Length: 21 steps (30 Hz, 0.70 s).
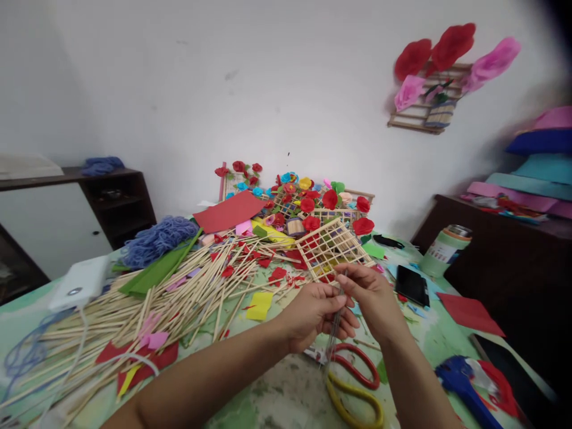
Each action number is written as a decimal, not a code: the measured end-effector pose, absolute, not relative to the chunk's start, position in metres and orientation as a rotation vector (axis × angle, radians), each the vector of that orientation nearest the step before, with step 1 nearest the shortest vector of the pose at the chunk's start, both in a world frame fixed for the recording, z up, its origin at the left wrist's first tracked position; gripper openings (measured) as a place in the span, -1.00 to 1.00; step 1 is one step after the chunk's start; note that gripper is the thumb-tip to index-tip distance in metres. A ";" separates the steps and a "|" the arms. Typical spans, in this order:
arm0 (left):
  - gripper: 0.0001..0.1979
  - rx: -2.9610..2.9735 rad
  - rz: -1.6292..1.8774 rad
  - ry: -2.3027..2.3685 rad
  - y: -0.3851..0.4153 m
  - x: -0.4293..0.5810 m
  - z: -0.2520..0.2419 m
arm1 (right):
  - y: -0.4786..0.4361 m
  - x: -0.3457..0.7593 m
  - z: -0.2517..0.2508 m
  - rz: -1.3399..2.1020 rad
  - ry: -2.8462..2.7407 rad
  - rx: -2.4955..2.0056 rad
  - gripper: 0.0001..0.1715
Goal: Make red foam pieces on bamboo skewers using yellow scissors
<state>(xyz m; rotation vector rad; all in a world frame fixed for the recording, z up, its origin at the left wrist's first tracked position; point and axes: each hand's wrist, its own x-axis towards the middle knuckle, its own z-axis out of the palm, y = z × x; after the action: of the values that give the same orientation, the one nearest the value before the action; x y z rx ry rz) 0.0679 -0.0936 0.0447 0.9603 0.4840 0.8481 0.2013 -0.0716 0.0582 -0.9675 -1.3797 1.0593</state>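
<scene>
Red-and-yellow-handled scissors [331,384], nearest on the desk [268,387], are overlapped by a bundle of thin wires [334,333], its long axis running steeply down from the closed fingers of the right hand [369,292], and pinched just below by the left hand's [315,310] thumb and curled fingers.

Left hand [319,316] and right hand [369,293], both bare
Slim, uncovered fingers [349,287], plain wrists [288,333]; the left forearm [218,368] and right forearm [413,372] likewise bare, widening from the wrists, as far as the view reaches.
</scene>
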 end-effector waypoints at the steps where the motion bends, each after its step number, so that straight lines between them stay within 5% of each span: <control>1: -0.78 0.967 0.840 0.489 -0.094 0.068 0.044 | -0.072 0.202 0.059 1.066 -1.356 -0.957 -0.73; 13: -0.76 1.482 0.720 0.590 -0.082 0.048 0.057 | -0.080 0.202 0.058 1.082 -1.322 -0.944 -0.80; 21: -0.70 1.371 1.042 0.675 -0.058 0.044 0.049 | -0.076 0.176 0.041 1.033 -1.291 -1.002 -0.52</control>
<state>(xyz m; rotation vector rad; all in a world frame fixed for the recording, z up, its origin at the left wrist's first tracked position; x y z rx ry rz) 0.0440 -0.0585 0.0485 1.3713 0.6752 1.0424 0.1762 -0.0760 0.0410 -1.0022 -1.2911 1.0334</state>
